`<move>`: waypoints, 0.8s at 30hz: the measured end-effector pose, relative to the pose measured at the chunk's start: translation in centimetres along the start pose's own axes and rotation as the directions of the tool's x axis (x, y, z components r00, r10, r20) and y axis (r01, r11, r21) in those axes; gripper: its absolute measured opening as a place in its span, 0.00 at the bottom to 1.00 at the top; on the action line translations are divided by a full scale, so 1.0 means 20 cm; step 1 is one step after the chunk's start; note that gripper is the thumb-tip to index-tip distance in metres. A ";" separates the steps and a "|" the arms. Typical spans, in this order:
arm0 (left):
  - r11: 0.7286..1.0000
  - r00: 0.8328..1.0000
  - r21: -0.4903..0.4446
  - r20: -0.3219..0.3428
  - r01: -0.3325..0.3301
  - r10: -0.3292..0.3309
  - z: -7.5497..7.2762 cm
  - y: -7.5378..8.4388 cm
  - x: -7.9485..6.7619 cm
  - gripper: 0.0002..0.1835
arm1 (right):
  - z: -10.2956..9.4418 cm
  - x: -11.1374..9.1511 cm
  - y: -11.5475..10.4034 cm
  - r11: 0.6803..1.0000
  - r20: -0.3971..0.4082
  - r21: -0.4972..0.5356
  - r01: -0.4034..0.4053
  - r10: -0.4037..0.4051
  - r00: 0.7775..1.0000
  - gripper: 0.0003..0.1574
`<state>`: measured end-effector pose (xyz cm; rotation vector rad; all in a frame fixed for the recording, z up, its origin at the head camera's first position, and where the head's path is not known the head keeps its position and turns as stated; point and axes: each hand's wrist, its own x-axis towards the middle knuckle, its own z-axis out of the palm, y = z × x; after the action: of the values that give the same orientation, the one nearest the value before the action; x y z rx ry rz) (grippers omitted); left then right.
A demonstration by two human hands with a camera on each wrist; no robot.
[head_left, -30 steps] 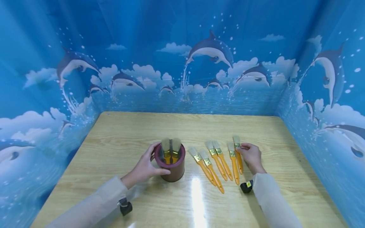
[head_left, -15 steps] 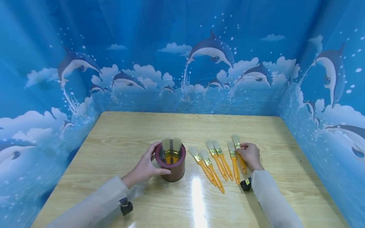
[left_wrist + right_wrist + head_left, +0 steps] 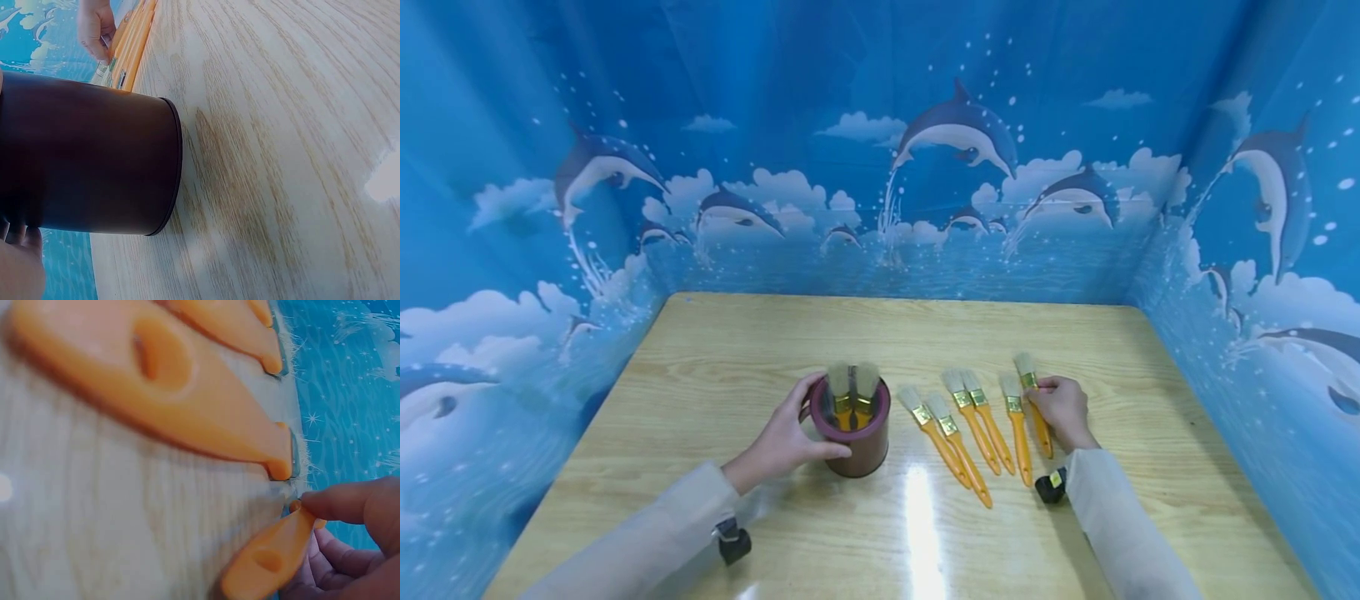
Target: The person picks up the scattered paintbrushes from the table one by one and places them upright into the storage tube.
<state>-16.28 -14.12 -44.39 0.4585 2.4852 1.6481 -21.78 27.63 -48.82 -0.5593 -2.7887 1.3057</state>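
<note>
My left hand (image 3: 786, 437) holds a dark brown cylindrical pot (image 3: 867, 454) with a purple rim, thumb in front and fingers round its far left side. Inside the pot paintbrushes (image 3: 866, 382) stand bristles up, beside something dark that is hard to make out. At the right my right hand (image 3: 1062, 408) pinches the rightmost paintbrush (image 3: 1043, 432) near its metal ferrule, between thumb and fingers. In the right wrist view that brush's orange handle (image 3: 265, 562) points back toward the camera. Just left of it lies another paintbrush (image 3: 1020, 437), pale bristles facing away.
Several more orange-handled paintbrushes (image 3: 973, 479) lie in pairs between the pot and my right hand. The light wood table (image 3: 775, 333) ends at a blue dolphin-print curtain (image 3: 820, 267) behind and at both sides.
The handle end of the rightmost paintbrush has swung a little to the right in my right hand, away from its neighbour. My left hand stays on the pot.
</note>
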 end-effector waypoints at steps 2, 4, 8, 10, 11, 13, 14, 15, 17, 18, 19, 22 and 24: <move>1.000 1.000 0.002 0.000 -0.005 0.005 0.00 0.00 0.00 0.59 | -0.01 0.00 0.00 1.000 -0.005 0.011 -0.012 0.012 1.000 0.22; 1.000 1.000 0.002 -0.001 -0.012 0.012 0.00 0.00 0.00 0.58 | -0.01 -0.01 -0.01 0.999 -0.008 0.022 -0.024 0.024 1.000 0.22; 1.000 1.000 0.001 -0.001 -0.019 0.019 0.00 0.00 0.00 0.58 | -0.03 -0.02 -0.04 0.998 -0.016 0.048 -0.038 0.039 0.999 0.21; 1.000 1.000 -0.002 -0.003 -0.010 0.010 0.00 0.00 0.00 0.59 | -0.04 -0.03 -0.05 0.997 -0.017 0.059 -0.041 0.042 0.999 0.21; 1.000 1.000 -0.002 -0.002 -0.005 0.005 0.00 0.00 0.00 0.59 | -0.05 -0.03 -0.07 0.997 -0.018 0.062 -0.040 0.041 0.999 0.21; 1.000 1.000 0.000 0.001 0.001 -0.001 0.00 0.00 0.00 0.59 | -0.05 -0.04 -0.09 0.997 -0.015 0.069 -0.034 0.035 0.999 0.21; 1.000 1.000 -0.002 0.001 0.002 -0.002 0.00 0.00 0.00 0.59 | -0.05 -0.04 -0.11 0.996 -0.008 0.077 -0.034 0.035 0.999 0.22; 1.000 1.000 -0.004 0.000 0.003 -0.003 0.00 0.00 0.00 0.59 | -0.05 -0.04 -0.12 0.996 0.002 0.086 -0.031 0.031 1.000 0.22; 1.000 1.000 -0.002 0.001 -0.005 0.005 0.00 0.00 0.00 0.59 | -0.05 -0.04 -0.16 0.994 0.010 0.110 -0.021 0.020 1.000 0.23; 1.000 1.000 -0.001 0.001 -0.009 0.009 -0.01 0.00 0.00 0.59 | -0.05 -0.04 -0.18 0.992 0.016 0.128 -0.021 0.019 1.000 0.23; 1.000 1.000 -0.002 0.001 -0.012 0.012 -0.01 0.01 0.00 0.59 | -0.05 -0.05 -0.21 0.989 0.023 0.148 -0.020 0.016 1.000 0.23; 1.000 1.000 0.001 0.003 -0.013 0.013 -0.01 0.01 0.00 0.59 | -0.05 -0.05 -0.29 0.981 0.044 0.192 -0.006 -0.002 0.999 0.23; 1.000 1.000 0.003 0.003 -0.013 0.013 0.00 0.01 0.00 0.59 | -0.05 -0.06 -0.34 0.976 0.065 0.219 0.006 -0.021 0.998 0.23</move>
<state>-16.28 -14.15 -44.23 0.4781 2.4879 1.6470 -22.65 23.95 -42.86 -0.4932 -2.6438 1.6295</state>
